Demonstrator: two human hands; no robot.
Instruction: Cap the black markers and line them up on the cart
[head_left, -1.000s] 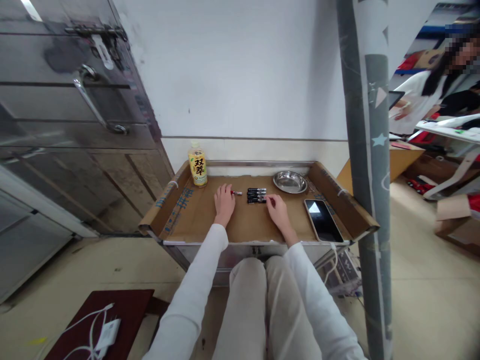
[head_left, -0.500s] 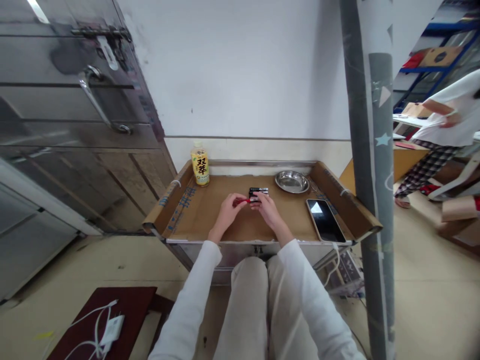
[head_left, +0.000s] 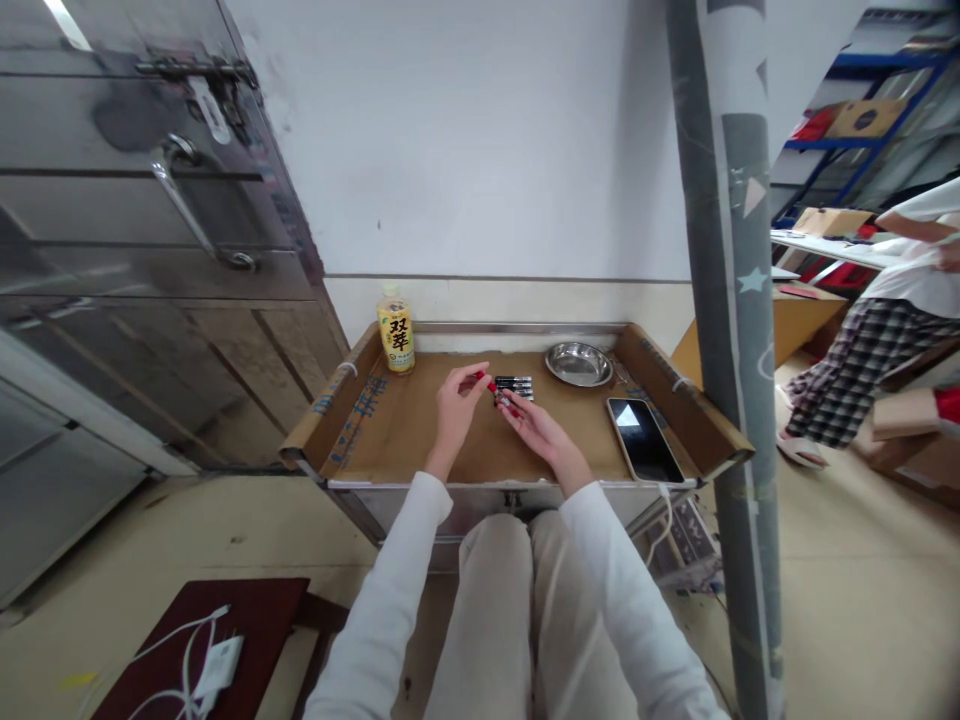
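Both hands are meeting over the middle of the cardboard-lined table (head_left: 420, 440). The left hand (head_left: 455, 405) is pinching something small and red, apparently a cap (head_left: 481, 378), between thumb and forefinger, fingers narrow around it. The right hand (head_left: 534, 425) is closing its fingertips on a short pen (head_left: 507, 403) that shows red at its end, palm turned partly up. The pen is sitting at the centre of the table, between the two hands and just at six o'clock of the row of dark pens (head_left: 516, 386) lying flat.

To handle this well, I judge that the right hand should be keeping the pen steady and level while the left is working along the pen's axis, not at an angle, so the small part is not slipping from the fingertips. Elbows kept in would be helping.

Around it, a yellow bottle (head_left: 395, 337) is standing at ten o'clock, well apart. A steel bowl (head_left: 579, 364) is sitting at two o'clock, near the row of pens. A phone (head_left: 645, 438) is lying at three o'clock of the right hand. A grey pole (head_left: 724, 300) is rising beyond the table's right edge; another person (head_left: 885, 330) is standing farther off. Nothing is blocking the hands; the lying pens are the closest thing to knock.
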